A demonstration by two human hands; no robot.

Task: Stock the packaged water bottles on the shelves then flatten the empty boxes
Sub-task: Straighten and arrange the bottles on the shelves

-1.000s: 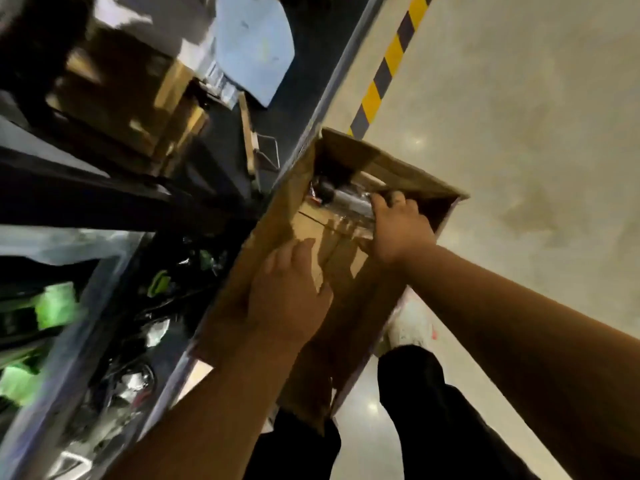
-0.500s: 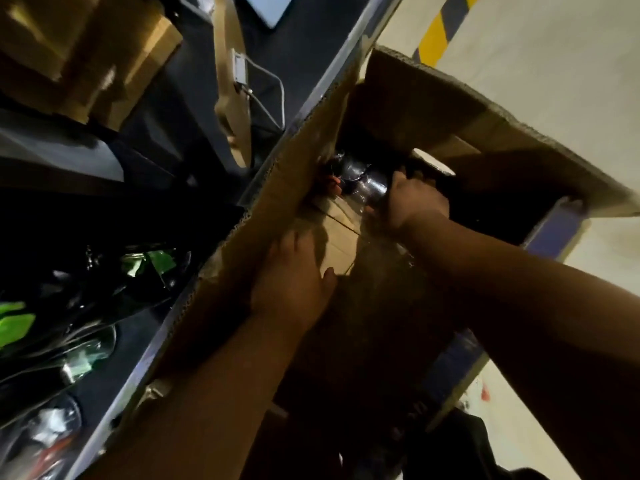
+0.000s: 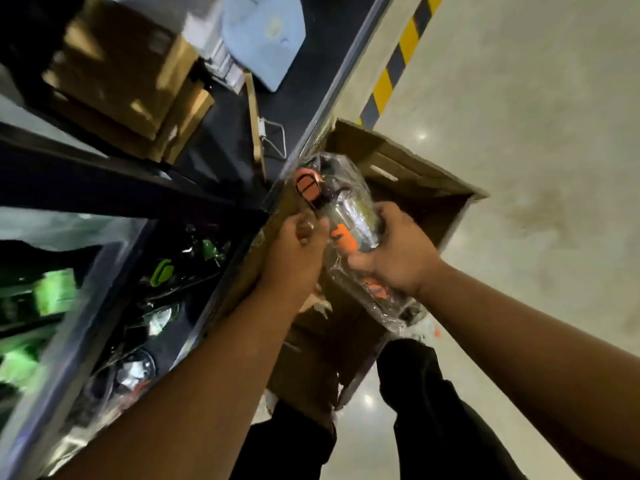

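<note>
Up out of the one box (image 3: 415, 174) has come one wrapped bottle (image 3: 349, 209), now held just above it. One shelf (image 3: 86, 306) stands left of the box. Left hand (image 3: 294, 247) pinches the wrap. Right hand (image 3: 398, 251) curls tight round the bottle.

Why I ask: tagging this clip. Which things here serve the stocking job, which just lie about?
Job: plastic-wrapped water bottle with orange trim, gripped by left hand and right hand; open brown cardboard box.
Lying about: pale blue sheet, stacked tan cartons, yellow-black striped floor tape.
</note>
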